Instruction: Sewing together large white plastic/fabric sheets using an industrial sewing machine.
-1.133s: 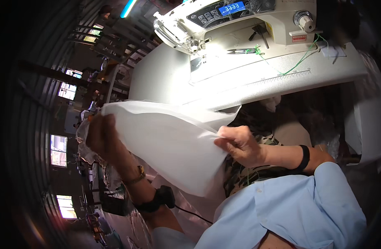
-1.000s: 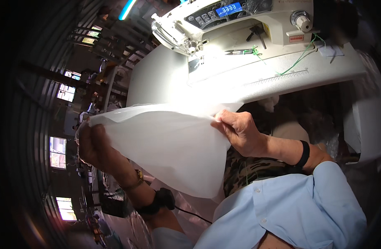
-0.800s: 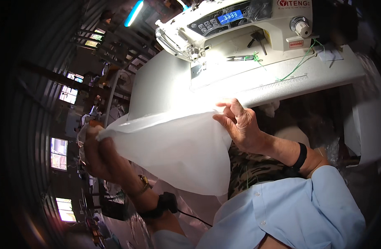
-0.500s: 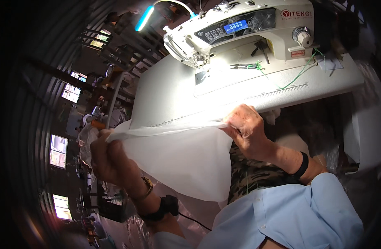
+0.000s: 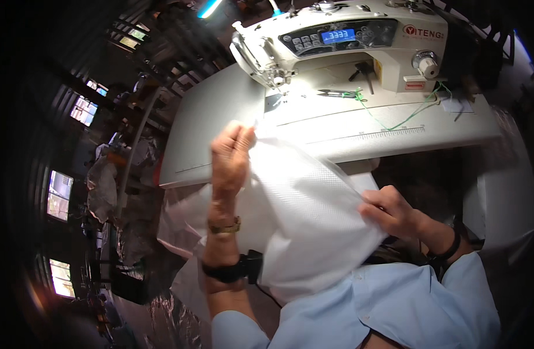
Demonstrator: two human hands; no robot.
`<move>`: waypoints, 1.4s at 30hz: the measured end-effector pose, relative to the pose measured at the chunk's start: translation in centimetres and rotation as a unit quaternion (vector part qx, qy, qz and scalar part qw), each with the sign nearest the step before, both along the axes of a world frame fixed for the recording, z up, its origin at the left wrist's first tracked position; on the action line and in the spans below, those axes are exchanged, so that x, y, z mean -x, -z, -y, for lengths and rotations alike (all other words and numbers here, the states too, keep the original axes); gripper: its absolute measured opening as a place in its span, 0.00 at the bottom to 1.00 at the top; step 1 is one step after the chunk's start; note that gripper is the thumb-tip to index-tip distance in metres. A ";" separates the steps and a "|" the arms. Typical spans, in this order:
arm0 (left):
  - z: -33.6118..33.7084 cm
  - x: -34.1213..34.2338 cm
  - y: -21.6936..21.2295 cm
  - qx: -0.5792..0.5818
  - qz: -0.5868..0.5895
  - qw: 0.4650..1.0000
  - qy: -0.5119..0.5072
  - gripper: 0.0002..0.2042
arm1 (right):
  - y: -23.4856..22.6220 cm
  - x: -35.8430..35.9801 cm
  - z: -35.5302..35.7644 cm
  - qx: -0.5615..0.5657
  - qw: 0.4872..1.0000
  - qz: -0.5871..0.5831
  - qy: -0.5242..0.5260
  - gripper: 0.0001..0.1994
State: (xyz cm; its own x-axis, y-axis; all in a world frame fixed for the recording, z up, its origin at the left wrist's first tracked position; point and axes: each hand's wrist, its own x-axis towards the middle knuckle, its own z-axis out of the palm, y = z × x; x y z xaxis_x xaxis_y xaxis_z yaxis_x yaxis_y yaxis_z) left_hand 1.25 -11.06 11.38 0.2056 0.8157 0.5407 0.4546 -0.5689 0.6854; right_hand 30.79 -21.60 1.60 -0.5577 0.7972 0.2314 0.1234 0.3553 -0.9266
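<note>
1. The white cloth (image 5: pixel 313 203) looks light and soft, likely limp enough to sag and crease wherever nothing supports it.
2. It seems thin and perhaps a little slippery; it probably wrinkles more readily than it tears.
3. Edges and corners look the best places to hold it, pinched between thumb and fingers and drawn taut.
4. The left hand (image 5: pixel 230 157) is closed on its far-left corner; the right hand (image 5: pixel 390 212) pinches its right edge, slightly blurred.
5. The cloth hangs between the hands, on the near side of the sewing machine (image 5: pixel 389 70), before the light-blue shirt (image 5: pixel 360 296).
6. Its surface shows a fine grid texture, bright under the light, with soft folds running toward the near side.
</note>
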 end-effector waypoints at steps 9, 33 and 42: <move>1.9 -2.5 12.2 0.170 0.122 0.977 0.040 0.12 | 5.9 -0.6 -2.1 0.012 0.973 0.215 0.080 0.22; 3.2 -3.8 8.7 0.231 0.156 0.957 0.077 0.09 | 0.7 7.3 -6.1 -0.037 0.994 0.022 0.096 0.21; 3.0 -4.2 8.5 0.250 0.139 0.954 0.086 0.13 | 0.9 7.1 -5.4 0.015 0.993 -0.030 0.113 0.19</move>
